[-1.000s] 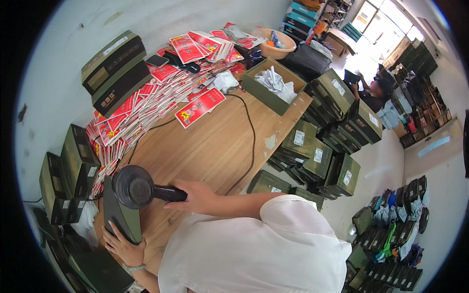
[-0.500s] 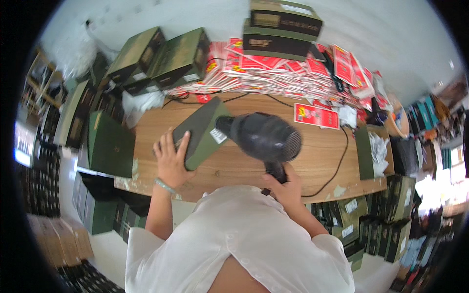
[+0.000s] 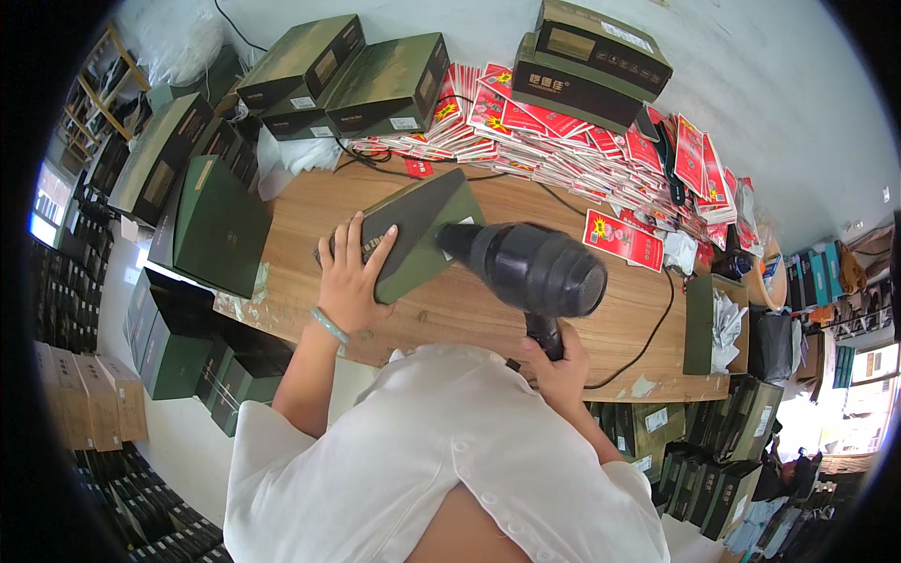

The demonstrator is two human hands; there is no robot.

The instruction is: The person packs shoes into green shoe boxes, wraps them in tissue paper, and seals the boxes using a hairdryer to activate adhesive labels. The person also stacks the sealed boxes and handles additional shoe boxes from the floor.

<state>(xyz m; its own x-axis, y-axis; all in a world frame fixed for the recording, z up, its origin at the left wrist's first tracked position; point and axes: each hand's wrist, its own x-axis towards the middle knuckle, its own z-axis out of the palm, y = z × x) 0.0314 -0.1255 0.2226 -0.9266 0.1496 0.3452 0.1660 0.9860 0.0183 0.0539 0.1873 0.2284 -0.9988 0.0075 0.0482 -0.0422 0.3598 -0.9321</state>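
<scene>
A black hair dryer (image 3: 535, 267) is in my right hand (image 3: 563, 373), whose fingers are wrapped round its handle. Its nozzle points left, right at the end face of a dark green cardboard box (image 3: 410, 225). A white label on that face is mostly hidden behind the nozzle; whether nozzle and box touch, I cannot tell. My left hand (image 3: 352, 281) grips the near left part of the box, fingers over its dark side and thumb toward the nozzle. The box stands at a slant on the wooden table (image 3: 450, 324).
Red printed cards (image 3: 563, 141) lie heaped along the back, beside stacked green boxes (image 3: 591, 66). More boxes (image 3: 221, 225) stand at the left. A black cord (image 3: 648, 342) curves over the table's right part, near an open box (image 3: 699, 324) with crumpled white paper.
The whole view has shifted and turned slightly. The dryer's nozzle now covers most of the white label, which showed plainly before. Both hands keep their holds.
</scene>
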